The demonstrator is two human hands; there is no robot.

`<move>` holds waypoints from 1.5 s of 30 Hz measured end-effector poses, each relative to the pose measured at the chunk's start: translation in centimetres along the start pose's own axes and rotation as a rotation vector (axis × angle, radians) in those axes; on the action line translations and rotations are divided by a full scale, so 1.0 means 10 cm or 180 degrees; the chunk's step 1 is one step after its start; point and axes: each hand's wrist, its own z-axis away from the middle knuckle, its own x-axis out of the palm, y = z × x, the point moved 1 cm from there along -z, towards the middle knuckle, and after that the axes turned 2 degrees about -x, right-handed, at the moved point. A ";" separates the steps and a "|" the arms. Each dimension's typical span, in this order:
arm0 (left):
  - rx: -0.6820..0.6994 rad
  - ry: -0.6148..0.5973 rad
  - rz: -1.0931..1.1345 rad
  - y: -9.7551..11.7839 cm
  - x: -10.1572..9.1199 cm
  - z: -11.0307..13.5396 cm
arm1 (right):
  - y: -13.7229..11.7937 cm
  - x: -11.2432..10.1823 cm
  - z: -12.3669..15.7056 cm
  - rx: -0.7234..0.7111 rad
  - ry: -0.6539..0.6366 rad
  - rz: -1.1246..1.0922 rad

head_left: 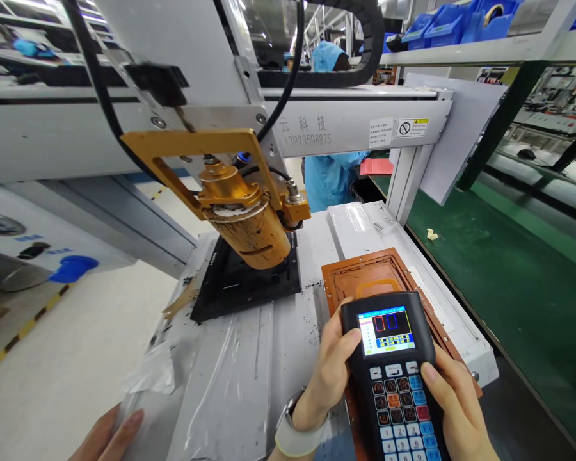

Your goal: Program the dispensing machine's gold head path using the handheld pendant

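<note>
My left hand [333, 368], with a watch [290, 419] on its wrist, grips the left side of a black handheld controller [398, 374]. Its thumb lies beside the lit screen [388, 330]. On the other side my right hand [456, 397] is closed round the controller, its thumb by the top row of keys. The screen shows a red and a blue outline. Under the controller lies a brown-orange fixture plate [336, 275], partly hidden. A gold cylindrical machine head [249, 234] hangs over a black panel [235, 291] to the left.
Another person's hand [112, 435] rests at lower left by clear plastic film [151, 371]. A gantry beam [340, 125] crosses above the white machine bed [288, 339]. A person in blue [329, 179] is behind it. Blue bins [448, 25] stand on a shelf at upper right.
</note>
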 end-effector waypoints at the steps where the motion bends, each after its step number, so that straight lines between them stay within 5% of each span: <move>1: 0.0002 -0.0001 0.0002 0.03 0.01 -0.01 | 0.00 0.00 0.00 0.0047 -0.0011 -0.0042; 9: -0.0160 0.0043 0.0514 0.19 0.13 -0.09 | -0.13 0.03 -0.05 0.0486 -0.0027 -0.0309; 17: -0.0094 -0.0732 0.0744 0.39 0.19 -0.07 | -0.11 0.08 -0.13 0.0391 -0.0122 -0.0609; 21: -0.0181 -0.0588 0.0657 0.45 0.24 -0.01 | -0.11 0.08 -0.17 0.0032 -0.0298 -0.0598; 25: -0.0146 -0.0698 0.0502 0.39 0.20 -0.01 | -0.15 0.08 -0.17 0.0165 -0.0295 -0.0554; 31: -0.0088 -0.0938 0.0511 0.33 0.11 -0.06 | -0.17 0.07 -0.15 0.0056 -0.0823 -0.1057; 36: -0.0097 -0.0843 0.0759 0.33 0.14 -0.09 | -0.31 0.04 -0.16 -0.0355 -0.1457 -0.0691; 45: -0.0061 -0.0793 0.0854 0.33 0.14 -0.09 | -0.35 0.06 -0.18 -0.0091 -0.1641 -0.0527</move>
